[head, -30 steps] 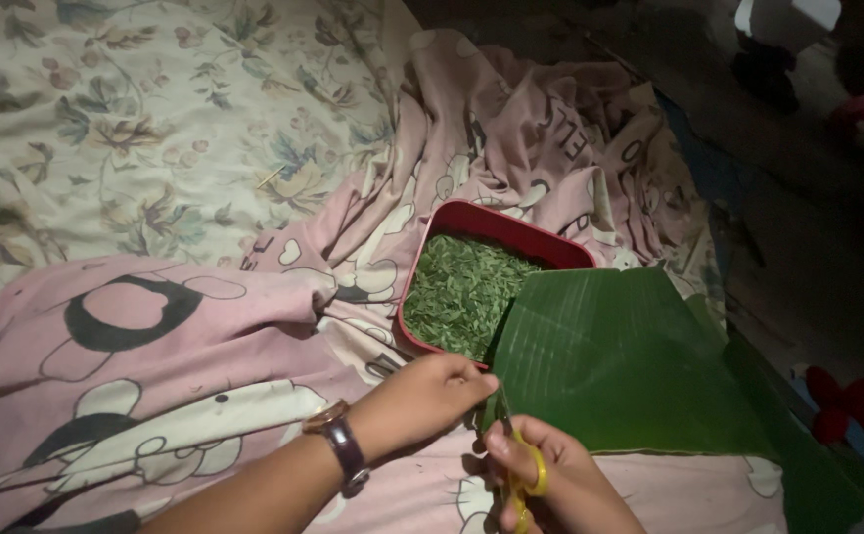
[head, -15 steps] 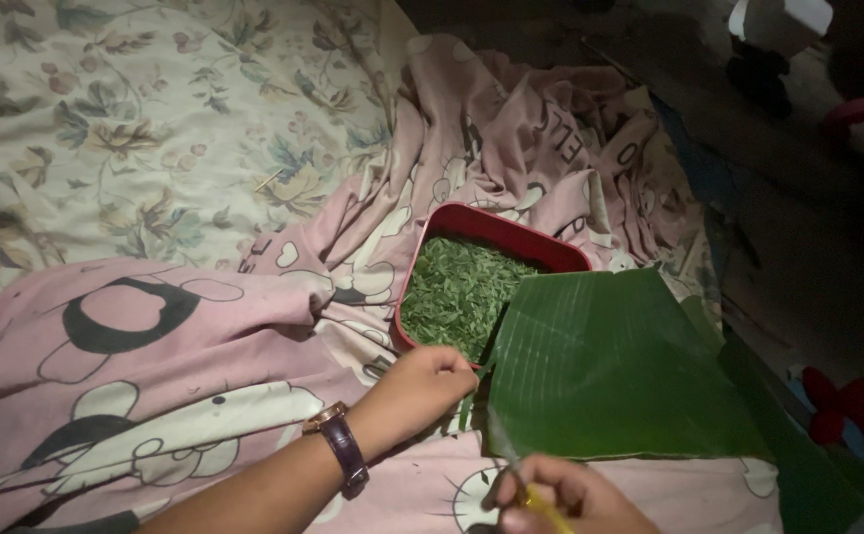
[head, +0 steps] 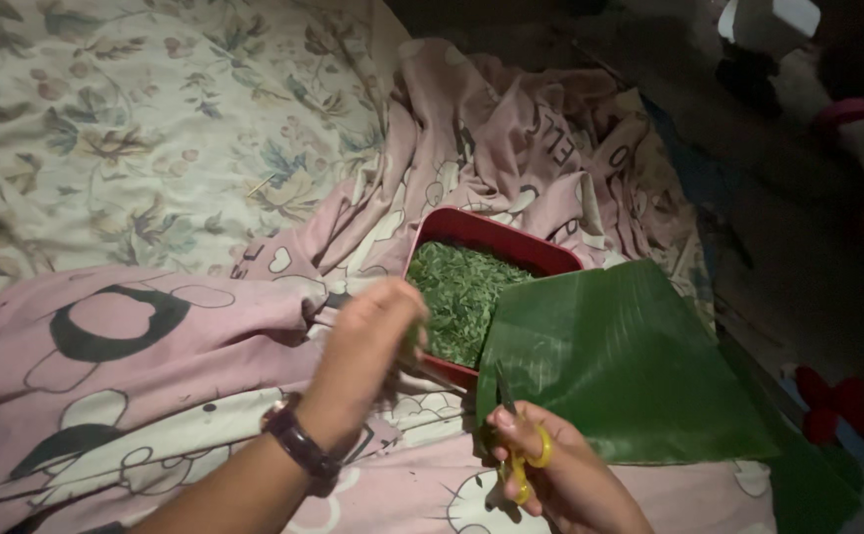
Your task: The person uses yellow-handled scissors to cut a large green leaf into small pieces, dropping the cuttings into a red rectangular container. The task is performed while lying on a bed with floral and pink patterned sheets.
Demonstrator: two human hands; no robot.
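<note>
Our left hand (head: 367, 331) hovers blurred at the near-left rim of the red tray (head: 550, 259) of green cuttings; we cannot tell whether its fingers pinch anything. To its right, our right hand (head: 550, 470) grips yellow-handled scissors (head: 513, 435), blades pointing away from us at the near edge of the banana leaf (head: 620, 366), which is nearest this hand.

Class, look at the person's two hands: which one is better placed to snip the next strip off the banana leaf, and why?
The right hand, probably: it holds the yellow-handled scissors with the blades at the banana leaf's near edge. The left hand is raised by the red container of shredded leaf and holds no tool.
</note>
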